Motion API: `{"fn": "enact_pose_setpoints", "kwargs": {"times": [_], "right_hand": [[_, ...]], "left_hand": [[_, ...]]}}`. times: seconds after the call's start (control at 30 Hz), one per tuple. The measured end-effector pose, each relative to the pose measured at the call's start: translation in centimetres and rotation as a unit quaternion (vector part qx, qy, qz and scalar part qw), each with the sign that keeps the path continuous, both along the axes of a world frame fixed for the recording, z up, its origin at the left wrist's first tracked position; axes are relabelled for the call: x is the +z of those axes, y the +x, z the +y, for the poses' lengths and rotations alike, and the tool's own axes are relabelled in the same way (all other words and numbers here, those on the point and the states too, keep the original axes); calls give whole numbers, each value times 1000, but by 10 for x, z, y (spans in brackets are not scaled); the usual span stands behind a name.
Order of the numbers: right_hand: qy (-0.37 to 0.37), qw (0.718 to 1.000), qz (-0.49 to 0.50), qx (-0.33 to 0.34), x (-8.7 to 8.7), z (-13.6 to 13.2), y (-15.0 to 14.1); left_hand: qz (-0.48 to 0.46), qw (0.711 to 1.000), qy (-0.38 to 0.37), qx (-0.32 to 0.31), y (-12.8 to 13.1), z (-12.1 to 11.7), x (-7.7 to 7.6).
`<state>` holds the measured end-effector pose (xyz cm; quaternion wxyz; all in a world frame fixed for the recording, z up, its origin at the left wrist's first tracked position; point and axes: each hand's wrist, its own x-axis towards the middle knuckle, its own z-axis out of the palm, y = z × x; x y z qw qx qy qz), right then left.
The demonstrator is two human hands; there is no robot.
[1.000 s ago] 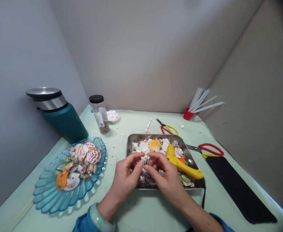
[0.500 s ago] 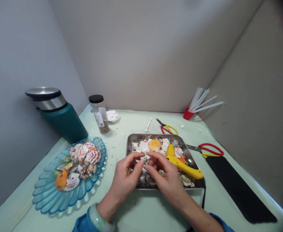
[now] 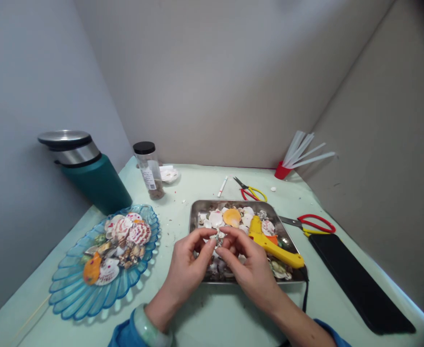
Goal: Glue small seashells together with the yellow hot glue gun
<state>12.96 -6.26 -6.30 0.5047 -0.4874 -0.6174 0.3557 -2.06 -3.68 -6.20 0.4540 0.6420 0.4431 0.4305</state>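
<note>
Between my fingertips is a small whitish-green shell piece, partly covered by the fingers. My left hand pinches it from the left, thumb and forefinger closed on it. From the other side my right hand grips the same piece with thumb and forefinger. Both hands hover over the near part of a metal tray full of shells. An orange shell lies in the tray just beyond my fingers. A yellow glue gun rests across the tray's right side, its cord hanging over the near corner.
A blue scalloped plate bearing shells stands at left, with a green bottle and a lidded jar behind. Scissors, a marker, a red cup of glue sticks, more scissors and a black slab lie behind and right.
</note>
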Motion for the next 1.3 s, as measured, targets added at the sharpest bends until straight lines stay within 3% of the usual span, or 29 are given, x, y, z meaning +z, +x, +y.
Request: {"fn": "enact_pose_setpoints", "kwargs": {"times": [0.3, 1.3], "right_hand": [[6, 999, -34, -23, 0, 0, 1], [-8, 996, -82, -20, 2, 0, 0]], "left_hand": [[9, 1000, 8, 14, 0, 1, -5], [15, 997, 80, 0, 0, 2, 3]]}}
